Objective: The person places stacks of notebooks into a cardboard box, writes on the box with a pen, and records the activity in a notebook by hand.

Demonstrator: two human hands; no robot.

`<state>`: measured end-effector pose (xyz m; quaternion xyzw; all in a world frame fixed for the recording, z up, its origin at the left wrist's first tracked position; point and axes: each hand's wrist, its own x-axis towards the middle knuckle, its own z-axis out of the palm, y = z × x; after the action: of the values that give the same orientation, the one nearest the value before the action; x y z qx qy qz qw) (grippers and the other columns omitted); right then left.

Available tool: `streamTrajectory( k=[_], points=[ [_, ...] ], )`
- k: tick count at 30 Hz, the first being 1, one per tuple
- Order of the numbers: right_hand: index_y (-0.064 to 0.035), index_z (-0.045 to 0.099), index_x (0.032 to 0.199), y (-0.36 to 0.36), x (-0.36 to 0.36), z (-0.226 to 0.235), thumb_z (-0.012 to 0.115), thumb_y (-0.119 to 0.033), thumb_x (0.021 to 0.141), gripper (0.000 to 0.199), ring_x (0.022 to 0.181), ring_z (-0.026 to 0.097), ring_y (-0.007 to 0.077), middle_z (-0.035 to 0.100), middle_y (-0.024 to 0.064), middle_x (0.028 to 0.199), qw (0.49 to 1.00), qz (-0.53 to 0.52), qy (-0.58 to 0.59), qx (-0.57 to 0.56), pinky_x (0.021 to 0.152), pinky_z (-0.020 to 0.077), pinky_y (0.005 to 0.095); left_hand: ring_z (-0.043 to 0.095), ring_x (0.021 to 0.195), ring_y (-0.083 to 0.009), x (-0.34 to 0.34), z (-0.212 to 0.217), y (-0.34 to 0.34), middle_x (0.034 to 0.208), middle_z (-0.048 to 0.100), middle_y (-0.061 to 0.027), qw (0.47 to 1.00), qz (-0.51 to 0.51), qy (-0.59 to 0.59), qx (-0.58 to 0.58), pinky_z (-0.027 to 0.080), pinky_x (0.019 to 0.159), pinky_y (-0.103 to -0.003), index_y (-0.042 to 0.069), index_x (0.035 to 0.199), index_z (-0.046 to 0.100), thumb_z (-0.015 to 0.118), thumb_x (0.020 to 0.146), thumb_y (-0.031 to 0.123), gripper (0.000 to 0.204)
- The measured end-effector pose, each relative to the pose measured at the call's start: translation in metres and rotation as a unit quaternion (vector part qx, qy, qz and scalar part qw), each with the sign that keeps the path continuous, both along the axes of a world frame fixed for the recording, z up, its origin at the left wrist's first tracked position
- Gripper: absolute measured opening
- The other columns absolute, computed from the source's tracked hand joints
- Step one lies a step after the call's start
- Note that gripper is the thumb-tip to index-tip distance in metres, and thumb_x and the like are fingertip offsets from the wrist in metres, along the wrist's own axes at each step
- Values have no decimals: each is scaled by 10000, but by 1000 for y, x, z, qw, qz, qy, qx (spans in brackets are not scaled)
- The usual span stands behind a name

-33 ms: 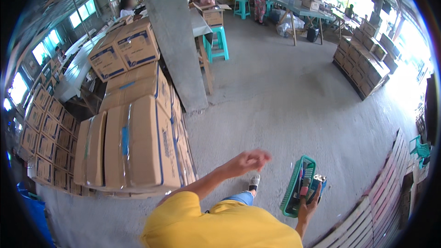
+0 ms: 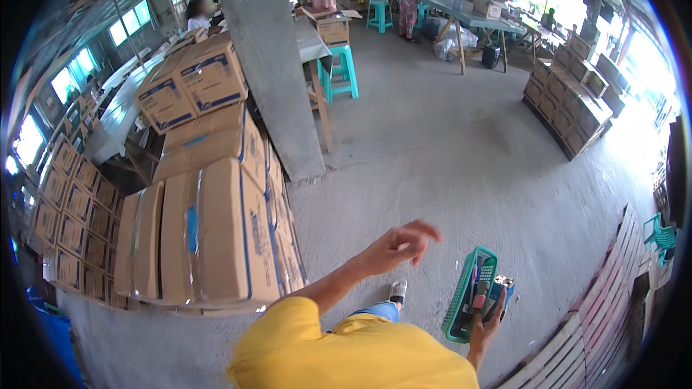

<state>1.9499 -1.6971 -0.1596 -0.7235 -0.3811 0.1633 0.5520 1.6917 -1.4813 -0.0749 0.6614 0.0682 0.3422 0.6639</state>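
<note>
My right hand (image 2: 487,326) is closed around the side of a narrow green plastic basket (image 2: 453,311), held out over the floor. Inside the basket lie several slim things, among them a dark one with a pink band (image 2: 480,298). A small blue thing with a shiny metallic top (image 2: 507,287) is against the basket's right side, by my fingers; its kind is unclear. My left hand (image 2: 401,247) hangs in the air left of the basket, touching nothing. Its fingers are loosely bent and apart, with nothing in them.
Large taped cartons (image 2: 209,230) are stacked on my left beside a concrete pillar (image 2: 270,65). Wooden pallet slats (image 2: 598,302) lie at the right. More boxes (image 2: 566,101) stand at the far right. Turquoise stools (image 2: 340,75), work tables (image 2: 472,18) and several people are farther back.
My left hand has swung slightly forward and to the right. The basket in my right hand has barely shifted. The stacked cartons appear a little farther left.
</note>
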Motion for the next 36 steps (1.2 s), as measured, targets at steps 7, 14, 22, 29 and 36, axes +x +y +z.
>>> streamTrajectory(
  k=[7, 14, 22, 29, 36],
  points=[
    [-176, 301, 1497, 137, 151, -29, 589, 53, 736, 845, 1133, 586, 341, 576, 234, 1267, 974, -87, -151, -147, 986, 425, 384, 266, 1373, -360, 183, 181, 118, 1535, 72, -213, 893, -207, -397, 43, 312, 1053, -519, 102, 1171, 662, 364, 815, 815, 852],
    [-186, 289, 1506, 307, 260, 3, 579, 38, 713, 874, 1119, 597, 307, 583, 236, 1260, 987, -115, -20, -114, 968, 434, 366, 271, 1355, -405, 326, 182, 230, 1509, 96, -334, 745, -383, -511, -191, 265, 1069, -552, 31, 1086, 691, 290, 860, 774, 875],
    [-240, 293, 1505, 556, 432, -14, 567, 67, 727, 880, 1241, 519, 331, 505, 229, 1365, 978, -109, -35, -175, 1056, 386, 388, 376, 1301, -368, 482, 137, 417, 1518, 21, -314, 682, -494, -459, -281, 283, 1104, -494, 76, 1242, 637, 462, 692, 865, 977],
    [-244, 274, 1510, 820, 559, 17, 578, 55, 754, 868, 1155, 581, 346, 562, 219, 1295, 990, -54, -56, -118, 992, 436, 399, 389, 1319, -393, 615, 178, 628, 1503, 36, -370, 643, -430, -538, -336, 292, 1111, -462, 7, 1355, 505, 463, 690, 876, 1096],
    [-229, 278, 1503, 1067, 644, 0, 593, 75, 759, 863, 1146, 582, 343, 589, 217, 1257, 994, 26, -20, -109, 1020, 423, 390, 413, 1313, -332, 708, 150, 835, 1505, 200, -255, 520, -479, -531, -468, 318, 1092, -558, 1, 1279, 532, 435, 794, 789, 930]
  ],
)
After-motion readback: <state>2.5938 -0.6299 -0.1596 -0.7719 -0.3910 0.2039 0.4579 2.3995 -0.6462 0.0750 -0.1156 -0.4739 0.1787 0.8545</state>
